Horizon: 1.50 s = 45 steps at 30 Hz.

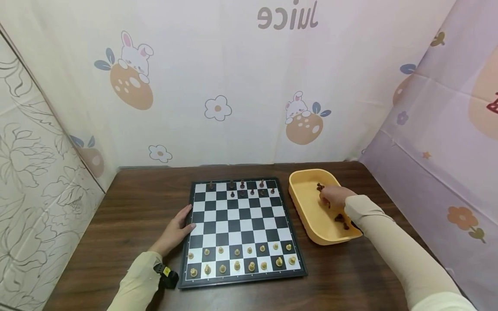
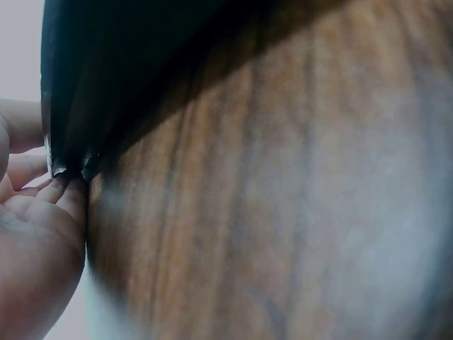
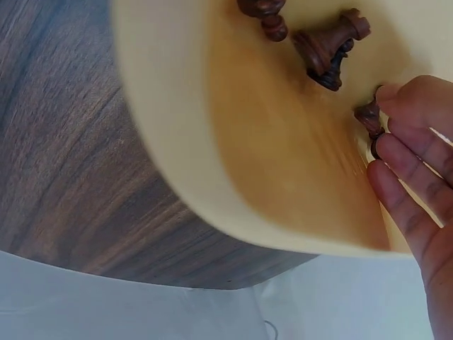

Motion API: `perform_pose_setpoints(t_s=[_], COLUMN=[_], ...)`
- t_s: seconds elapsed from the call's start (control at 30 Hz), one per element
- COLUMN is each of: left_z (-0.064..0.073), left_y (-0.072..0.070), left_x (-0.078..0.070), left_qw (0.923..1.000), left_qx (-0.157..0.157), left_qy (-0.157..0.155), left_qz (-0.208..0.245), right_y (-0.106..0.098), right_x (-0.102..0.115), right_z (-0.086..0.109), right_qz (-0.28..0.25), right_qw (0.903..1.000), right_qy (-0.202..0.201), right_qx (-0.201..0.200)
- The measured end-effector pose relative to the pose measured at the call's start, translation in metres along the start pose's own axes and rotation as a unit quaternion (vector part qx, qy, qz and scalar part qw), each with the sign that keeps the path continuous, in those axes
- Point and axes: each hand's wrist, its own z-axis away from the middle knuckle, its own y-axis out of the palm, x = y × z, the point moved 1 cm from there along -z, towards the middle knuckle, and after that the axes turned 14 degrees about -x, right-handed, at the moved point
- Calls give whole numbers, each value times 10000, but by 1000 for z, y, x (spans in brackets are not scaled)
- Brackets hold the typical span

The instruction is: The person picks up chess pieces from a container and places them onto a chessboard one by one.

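Note:
In the head view my left hand (image 1: 175, 231) rests at the left edge of a black-and-white chessboard (image 1: 233, 225), its fingers along the frame and the thumb tip over it. The left wrist view shows my fingers against the dark board's edge. Far to the right, my right hand (image 1: 335, 195) reaches into a yellow plastic basin (image 1: 309, 211). There its thumb and fingertips pinch a small dark brown chess piece (image 3: 368, 117), partly covered by the fingers. Beside it in the basin lie a dark rook (image 3: 329, 42) and other dark pieces.
Light-coloured pieces (image 1: 237, 265) stand in two rows on the board's near side. Several dark pieces (image 1: 242, 185) stand on its far rows. Board and basin share a dark wooden table (image 1: 151, 198), with patterned curtains (image 1: 233, 138) behind and at the sides.

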Motion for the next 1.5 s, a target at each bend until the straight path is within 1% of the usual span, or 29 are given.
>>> perform_pose_setpoints(t_s=[0.1, 0.17, 0.27, 0.4, 0.57, 0.8, 1.0, 1.17, 1.23, 1.27, 1.37, 1.5], left_z=[0, 0, 1, 1, 1, 1, 1, 1, 1, 1, 2, 2], left_y=[0, 1, 1, 1, 0, 0, 0, 0, -1, -1, -1, 0], left_x=[0, 0, -1, -2, -4, -2, 0, -1, -1, -1, -2, -4], left_qw=[10000, 10000, 10000, 10000, 10000, 10000, 10000, 10000, 10000, 10000, 10000, 10000], left_qx=[3, 22, 15, 23, 17, 1, -4, 2, -3, -7, 1, 5], left_qy=[19, 59, -12, -48, -14, 1, -43, -4, -8, -40, -68, 19], left_qz=[24, 28, 39, 34, 94, 10, -3, 7, 4, 1, -22, 60], right_y=[5, 9, 15, 17, 15, 12, 5, 2, 0, -2, -10, -20], right_x=[-4, -7, -11, -12, -10, -7, -2, -4, -5, -5, -3, 1], right_z=[0, 0, 1, 1, 2, 3, 0, -3, -5, -6, -8, -13], right_qz=[282, 479, 698, 803, 613, 430, 204, -132, -187, -215, -281, -400], right_qw=[9994, 9987, 9974, 9966, 9977, 9988, 9996, 9998, 9997, 9997, 9994, 9987], right_qy=[-176, -182, -140, -193, -293, -224, -183, -40, 20, -22, 111, 287], right_qx=[-38, -2, 67, 55, -77, 67, 14, 109, 178, 152, 178, 126])
